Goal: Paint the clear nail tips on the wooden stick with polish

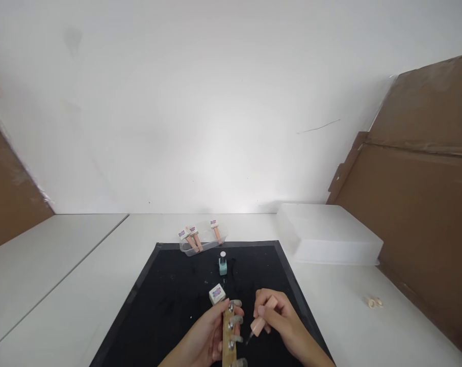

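My left hand (208,336) is wrapped round a wooden strip (227,341) that bears several clear, curved nail-like pieces on metal studs. Between the thumb and fingers of my right hand (280,321) is a pink-handled brush (263,317), its dark tip angled down-left, a little right of the strip. A white box with a purple pattern (217,294) sits just beyond my left hand, partly hidden by it. Farther back on the black mat (170,290) stands a teal bottle (223,265) with a dark cap topped in white.
A clear tray (208,250) at the mat's back edge holds several pink brush-like items with white patterned tops. At the right are an upturned white bin (330,232) and small beige rings (371,303). Brown cardboard (414,204) flanks the white table, with a white wall behind.
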A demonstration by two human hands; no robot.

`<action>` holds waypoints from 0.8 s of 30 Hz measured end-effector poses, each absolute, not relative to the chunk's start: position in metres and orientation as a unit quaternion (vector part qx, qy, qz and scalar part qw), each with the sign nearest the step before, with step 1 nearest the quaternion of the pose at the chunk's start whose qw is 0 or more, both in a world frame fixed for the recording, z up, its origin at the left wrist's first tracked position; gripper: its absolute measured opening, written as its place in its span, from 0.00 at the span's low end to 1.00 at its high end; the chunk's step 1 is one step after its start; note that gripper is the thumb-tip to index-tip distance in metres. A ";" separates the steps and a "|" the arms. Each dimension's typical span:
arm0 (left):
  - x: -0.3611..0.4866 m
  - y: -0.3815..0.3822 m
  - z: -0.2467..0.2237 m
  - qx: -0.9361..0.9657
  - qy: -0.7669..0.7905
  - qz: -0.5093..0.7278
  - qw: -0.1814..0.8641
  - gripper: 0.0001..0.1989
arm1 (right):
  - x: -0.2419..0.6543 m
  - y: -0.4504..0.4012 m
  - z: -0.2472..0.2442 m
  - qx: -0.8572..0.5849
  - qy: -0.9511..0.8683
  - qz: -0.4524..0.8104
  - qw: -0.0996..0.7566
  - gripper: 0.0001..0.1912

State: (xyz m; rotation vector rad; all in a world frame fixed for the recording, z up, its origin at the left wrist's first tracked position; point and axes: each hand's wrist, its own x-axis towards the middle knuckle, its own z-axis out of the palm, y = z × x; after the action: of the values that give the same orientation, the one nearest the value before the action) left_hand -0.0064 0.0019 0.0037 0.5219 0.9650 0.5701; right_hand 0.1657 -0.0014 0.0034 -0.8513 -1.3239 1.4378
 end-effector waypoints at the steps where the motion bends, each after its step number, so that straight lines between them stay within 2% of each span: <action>1: -0.007 0.001 0.004 0.243 0.453 0.268 0.815 0.19 | 0.166 -0.001 0.004 -0.349 -0.541 0.588 0.489 0.13; 8: -0.010 0.000 0.010 0.244 0.453 0.273 0.813 0.20 | 0.163 0.002 0.012 -0.358 -0.514 0.582 0.518 0.14; 24: -0.017 0.008 0.019 0.225 0.446 0.327 0.802 0.19 | 0.148 0.013 0.038 -0.352 -0.470 0.622 0.519 0.17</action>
State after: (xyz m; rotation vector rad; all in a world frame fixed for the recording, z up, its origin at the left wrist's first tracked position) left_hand -0.0169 0.0079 0.0187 0.4812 0.9565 0.7000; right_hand 0.1484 0.0135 0.0384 -0.8433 -1.1270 1.4912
